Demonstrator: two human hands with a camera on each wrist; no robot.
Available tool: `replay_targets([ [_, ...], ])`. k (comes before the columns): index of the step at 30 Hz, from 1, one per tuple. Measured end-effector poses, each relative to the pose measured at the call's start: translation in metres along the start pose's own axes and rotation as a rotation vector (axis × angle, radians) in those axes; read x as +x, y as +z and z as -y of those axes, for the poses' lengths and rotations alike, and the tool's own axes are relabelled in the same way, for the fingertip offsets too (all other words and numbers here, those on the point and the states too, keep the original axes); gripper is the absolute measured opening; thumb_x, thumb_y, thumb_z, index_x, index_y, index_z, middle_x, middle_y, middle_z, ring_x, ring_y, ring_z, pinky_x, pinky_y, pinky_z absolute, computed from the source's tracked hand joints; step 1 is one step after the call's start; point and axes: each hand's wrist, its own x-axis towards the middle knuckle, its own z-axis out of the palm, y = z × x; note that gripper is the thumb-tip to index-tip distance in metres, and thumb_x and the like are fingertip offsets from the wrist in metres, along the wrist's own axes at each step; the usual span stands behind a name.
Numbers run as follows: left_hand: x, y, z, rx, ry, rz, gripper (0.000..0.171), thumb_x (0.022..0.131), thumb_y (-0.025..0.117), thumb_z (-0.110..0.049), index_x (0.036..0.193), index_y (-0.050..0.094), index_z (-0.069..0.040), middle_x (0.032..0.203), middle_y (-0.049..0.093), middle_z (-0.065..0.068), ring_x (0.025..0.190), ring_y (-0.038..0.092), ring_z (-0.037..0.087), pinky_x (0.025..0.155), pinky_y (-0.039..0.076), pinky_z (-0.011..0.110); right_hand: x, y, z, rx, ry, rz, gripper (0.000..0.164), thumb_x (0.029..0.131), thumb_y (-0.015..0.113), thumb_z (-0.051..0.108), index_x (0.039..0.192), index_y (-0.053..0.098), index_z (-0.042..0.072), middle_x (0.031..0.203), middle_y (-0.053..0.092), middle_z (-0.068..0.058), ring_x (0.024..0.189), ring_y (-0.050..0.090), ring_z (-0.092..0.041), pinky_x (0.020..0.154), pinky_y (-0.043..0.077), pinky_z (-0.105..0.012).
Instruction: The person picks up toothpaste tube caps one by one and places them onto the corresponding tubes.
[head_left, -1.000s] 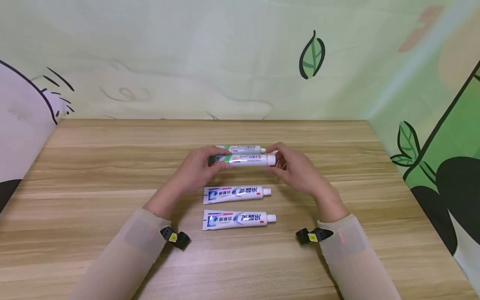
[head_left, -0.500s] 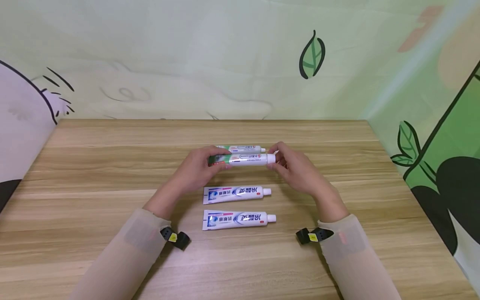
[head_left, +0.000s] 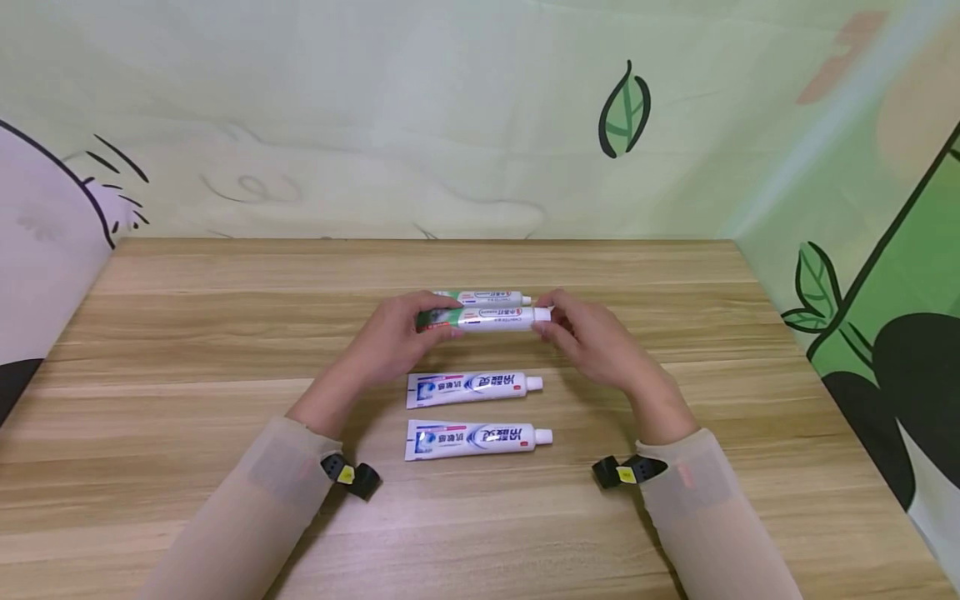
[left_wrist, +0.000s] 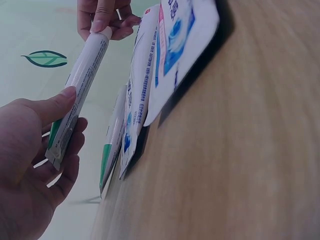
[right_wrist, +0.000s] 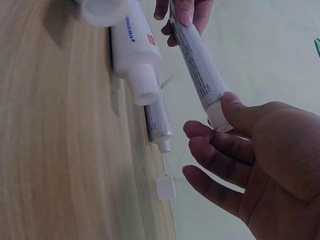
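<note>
Raised over the table, a green-and-white toothpaste tube is held level by my left hand, its thumb and fingers gripping the flat crimped end. My right hand pinches the white cap at the other end between thumb and forefinger. Behind it lies a second green-and-white tube with its thin nozzle bare. A loose white cap sits just past that nozzle in the right wrist view; from the head camera the right hand hides it.
Two blue-and-white toothpaste tubes, a farther one and a nearer one, lie side by side in front of the hands, caps to the right. The wooden table meets a printed backdrop at its far edge.
My right thumb and forefinger have closed in on the held tube's cap and shifted slightly around it. The left hand and the lying tubes stay where they were.
</note>
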Motion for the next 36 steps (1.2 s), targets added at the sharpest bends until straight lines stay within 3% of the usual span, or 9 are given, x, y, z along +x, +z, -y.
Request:
replay_targets([
  [13,0.0001,-0.0006,-0.0008,-0.011,0.02,-0.006,0.038,0.098,0.073,-0.032,0.134,0.069,-0.021,0.124,0.07,0.002,0.089,0.059,0.021,0.071,0.05,0.034,0.0015,0.0004,-0.0029,-0.03,-0.028,-0.004,0.025,0.111,0.047,0.026,0.104,0.062,0.007,0.082,0.059,-0.004,0.072,0.05,-0.019,0.068,0.043,-0.035],
  [16,0.0,-0.0008,-0.0005,-0.032,0.016,-0.004,0.037,0.098,0.073,-0.031,0.134,0.069,-0.022,0.123,0.07,0.001,0.089,0.059,0.021,0.071,0.051,0.034,0.001,0.0003,-0.0023,-0.001,-0.02,0.005,0.03,0.113,0.043,0.029,0.111,0.064,0.008,0.087,0.062,-0.009,0.075,0.053,-0.02,0.071,0.046,-0.036],
  [20,-0.0001,-0.002,0.0001,-0.064,0.006,-0.005,0.036,0.098,0.072,-0.03,0.133,0.07,-0.022,0.125,0.069,0.001,0.092,0.06,0.021,0.073,0.051,0.035,-0.0002,-0.0009,-0.0016,0.033,0.013,0.021,0.043,0.113,0.038,0.035,0.14,0.061,0.01,0.1,0.068,-0.014,0.084,0.06,-0.023,0.076,0.05,-0.038],
  [23,0.0,-0.0026,0.0006,-0.078,0.004,-0.008,0.035,0.099,0.072,-0.03,0.133,0.07,-0.023,0.126,0.069,0.001,0.094,0.06,0.022,0.074,0.051,0.035,-0.0003,-0.0022,-0.0025,0.048,0.034,0.019,0.05,0.109,0.052,0.037,0.152,0.05,0.011,0.112,0.069,-0.012,0.092,0.064,-0.024,0.078,0.053,-0.037],
  [28,-0.0001,-0.0026,0.0008,-0.088,0.005,-0.011,0.035,0.098,0.073,-0.032,0.132,0.071,-0.023,0.128,0.068,0.001,0.098,0.06,0.022,0.077,0.051,0.036,0.0001,-0.0035,-0.0015,0.071,0.005,-0.013,0.057,0.093,0.079,0.025,0.142,0.055,0.008,0.119,0.065,-0.009,0.094,0.064,-0.023,0.078,0.057,-0.036],
  [36,0.0002,-0.0032,0.0,-0.095,-0.001,-0.014,0.035,0.098,0.073,-0.03,0.132,0.07,-0.023,0.131,0.067,0.003,0.102,0.06,0.023,0.082,0.051,0.036,0.001,-0.002,0.0009,0.043,-0.01,-0.091,0.032,0.093,0.079,0.014,0.118,0.062,0.006,0.103,0.069,-0.01,0.088,0.064,-0.022,0.076,0.054,-0.035],
])
